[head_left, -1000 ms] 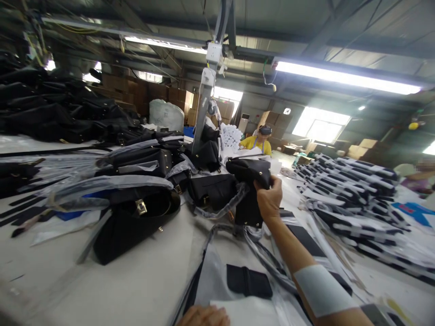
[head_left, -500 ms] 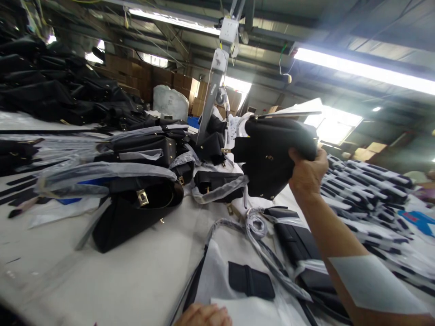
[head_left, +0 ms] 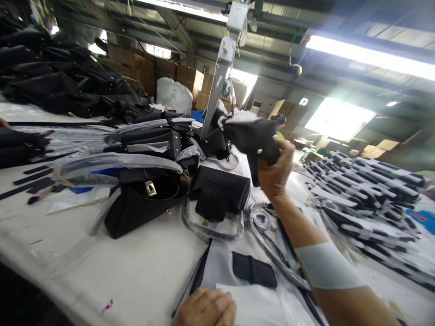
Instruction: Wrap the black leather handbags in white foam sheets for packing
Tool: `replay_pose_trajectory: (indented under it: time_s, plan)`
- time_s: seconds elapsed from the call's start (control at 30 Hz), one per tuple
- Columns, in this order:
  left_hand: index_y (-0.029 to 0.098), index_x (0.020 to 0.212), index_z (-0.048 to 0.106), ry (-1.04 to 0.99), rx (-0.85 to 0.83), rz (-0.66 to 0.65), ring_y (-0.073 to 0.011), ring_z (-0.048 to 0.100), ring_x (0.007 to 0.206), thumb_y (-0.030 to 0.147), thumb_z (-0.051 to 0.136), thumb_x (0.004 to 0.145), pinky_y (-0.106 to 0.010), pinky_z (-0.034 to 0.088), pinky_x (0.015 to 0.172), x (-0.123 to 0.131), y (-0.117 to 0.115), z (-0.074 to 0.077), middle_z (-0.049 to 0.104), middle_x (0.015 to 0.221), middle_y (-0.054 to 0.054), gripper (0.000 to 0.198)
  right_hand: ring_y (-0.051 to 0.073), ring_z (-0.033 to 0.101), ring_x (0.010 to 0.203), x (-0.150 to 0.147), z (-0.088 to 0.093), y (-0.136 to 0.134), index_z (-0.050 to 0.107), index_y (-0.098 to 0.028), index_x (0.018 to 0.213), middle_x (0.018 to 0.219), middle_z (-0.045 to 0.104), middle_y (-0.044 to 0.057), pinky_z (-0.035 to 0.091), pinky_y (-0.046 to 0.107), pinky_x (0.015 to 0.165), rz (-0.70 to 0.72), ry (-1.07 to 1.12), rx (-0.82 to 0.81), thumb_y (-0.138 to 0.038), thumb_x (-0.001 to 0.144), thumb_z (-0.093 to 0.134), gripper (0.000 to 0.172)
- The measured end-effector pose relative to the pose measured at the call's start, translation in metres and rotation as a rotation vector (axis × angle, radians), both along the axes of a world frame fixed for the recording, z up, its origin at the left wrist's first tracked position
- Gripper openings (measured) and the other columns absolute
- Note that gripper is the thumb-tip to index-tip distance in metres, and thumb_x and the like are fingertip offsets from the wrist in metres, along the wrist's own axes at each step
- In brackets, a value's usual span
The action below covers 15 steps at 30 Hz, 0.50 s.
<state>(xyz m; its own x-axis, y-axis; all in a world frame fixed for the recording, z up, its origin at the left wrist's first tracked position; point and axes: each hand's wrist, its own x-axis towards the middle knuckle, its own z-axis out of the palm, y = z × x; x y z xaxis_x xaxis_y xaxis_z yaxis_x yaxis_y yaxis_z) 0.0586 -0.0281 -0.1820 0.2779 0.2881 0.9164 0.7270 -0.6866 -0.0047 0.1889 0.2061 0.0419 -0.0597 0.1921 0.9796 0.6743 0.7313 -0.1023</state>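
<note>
Raised in my right hand is a black handbag, gripped at its near right side. It is tilted and blurred by motion, and gold-coloured fittings show on it. My left hand lies at the bottom edge with its fingers flat, touching white sheet material on a partly wrapped item with a black panel. Below the raised bag, a black flap handbag rests on the table with its plastic-wrapped strap looped in front. An open black handbag with a gold clasp sits left of it.
Black bags form a large pile at the back left. Black-and-white wrapped pieces are stacked on the right. A grey post with sockets stands behind the table. A coiled wrapped strap lies near my right forearm.
My right hand has moved left and away with the black handbag, which has tilted. The flap handbag beneath is now more exposed. More of my left hand shows as the view shifts.
</note>
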Motion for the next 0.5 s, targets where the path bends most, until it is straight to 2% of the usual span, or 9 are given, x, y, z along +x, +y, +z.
replay_pose_trajectory:
  time_s: [0.07,0.13,0.2,0.23,0.3,0.37,0.43,0.5]
  plan:
    - [0.019,0.095,0.071,0.031,-0.016,-0.026,-0.0093,0.07,0.085,0.011,0.045,0.099,-0.021,0.051,0.077,-0.003,-0.001,0.001,0.075,0.091,0.003,0.027,0.033,0.05,0.119,-0.013,-0.048,0.001,0.047,-0.015,0.13,0.125,0.056,0.016,0.04,0.053,0.103,-0.034,-0.21,-0.142,-0.02,0.078,0.066,0.056]
    - [0.018,0.099,0.071,0.066,-0.037,-0.05,-0.0111,0.069,0.089,0.012,0.041,0.101,-0.022,0.052,0.08,-0.006,-0.003,0.002,0.075,0.095,0.001,0.03,0.033,0.047,0.127,-0.025,-0.092,-0.002,0.049,-0.017,0.133,0.134,0.055,0.016,0.033,0.054,0.111,0.001,-0.52,-0.318,-0.016,0.074,0.07,0.063]
    - [0.017,0.105,0.07,0.094,-0.066,-0.062,-0.0127,0.069,0.093,0.013,0.038,0.101,-0.023,0.052,0.083,-0.008,-0.006,0.001,0.075,0.1,-0.001,0.032,0.033,0.044,0.133,-0.033,-0.118,-0.009,0.053,-0.02,0.133,0.139,0.054,0.014,0.028,0.054,0.115,0.073,-0.781,-0.449,-0.017,0.071,0.076,0.066]
    - [0.016,0.109,0.07,0.107,-0.09,-0.069,-0.0136,0.068,0.096,0.013,0.037,0.102,-0.024,0.052,0.084,-0.008,-0.008,0.001,0.074,0.103,-0.003,0.033,0.033,0.044,0.133,-0.035,-0.123,-0.014,0.055,-0.021,0.133,0.14,0.055,0.013,0.027,0.053,0.116,0.101,-0.847,-0.494,-0.019,0.072,0.078,0.065]
    - [0.015,0.114,0.068,0.116,-0.149,-0.084,-0.0151,0.067,0.102,0.014,0.036,0.102,-0.026,0.051,0.088,-0.008,-0.012,-0.001,0.073,0.109,-0.005,0.035,0.03,0.048,0.131,-0.03,-0.117,-0.024,0.057,-0.02,0.132,0.138,0.057,0.013,0.031,0.049,0.115,0.125,-0.825,-0.559,-0.024,0.076,0.076,0.06]
    - [0.015,0.117,0.067,0.106,-0.207,-0.101,-0.0157,0.065,0.106,0.015,0.036,0.102,-0.027,0.051,0.091,-0.008,-0.015,-0.002,0.073,0.112,-0.005,0.034,0.028,0.052,0.127,-0.012,-0.097,-0.033,0.058,-0.019,0.132,0.134,0.06,0.012,0.037,0.045,0.112,0.135,-0.689,-0.591,-0.025,0.082,0.071,0.052]
    - [0.014,0.118,0.066,0.083,-0.236,-0.116,-0.0157,0.064,0.108,0.014,0.038,0.102,-0.028,0.05,0.093,-0.007,-0.016,-0.001,0.072,0.112,-0.006,0.032,0.026,0.055,0.124,0.022,-0.075,-0.042,0.059,-0.02,0.13,0.13,0.063,0.011,0.041,0.043,0.108,0.117,-0.52,-0.601,-0.027,0.085,0.066,0.046]
    - [0.014,0.118,0.066,0.08,-0.242,-0.131,-0.0158,0.064,0.108,0.015,0.039,0.102,-0.028,0.051,0.093,-0.007,-0.015,0.0,0.072,0.112,-0.006,0.031,0.027,0.06,0.116,0.073,-0.061,-0.055,0.063,-0.022,0.124,0.123,0.067,0.01,0.044,0.045,0.105,0.015,-0.351,-0.627,-0.033,0.086,0.063,0.04]
